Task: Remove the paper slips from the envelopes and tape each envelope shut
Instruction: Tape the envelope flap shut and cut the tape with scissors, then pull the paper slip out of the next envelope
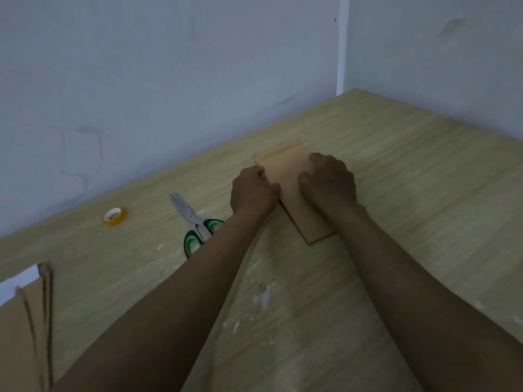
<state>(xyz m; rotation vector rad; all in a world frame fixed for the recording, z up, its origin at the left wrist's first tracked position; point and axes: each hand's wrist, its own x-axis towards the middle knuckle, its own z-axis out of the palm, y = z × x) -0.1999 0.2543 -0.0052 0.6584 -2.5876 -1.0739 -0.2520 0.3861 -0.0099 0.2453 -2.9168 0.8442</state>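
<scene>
The left hand [252,190] rests on the left edge of the envelope [294,193], fingers curled into a loose fist against the paper, while the right hand [329,181] lies on its right side with fingers bent, pressing down (whether either hand pinches the envelope I cannot tell). The envelope is tan and lies flat on the bench [410,179], its far end toward the wall, where a paler strip crosses it. Left of the left forearm lie scissors [194,222] with green and black handles, blades pointing away. Farther left sits a tape roll [114,216], well apart from the envelope. More brown envelopes [19,335] lie at the bench's near left corner.
</scene>
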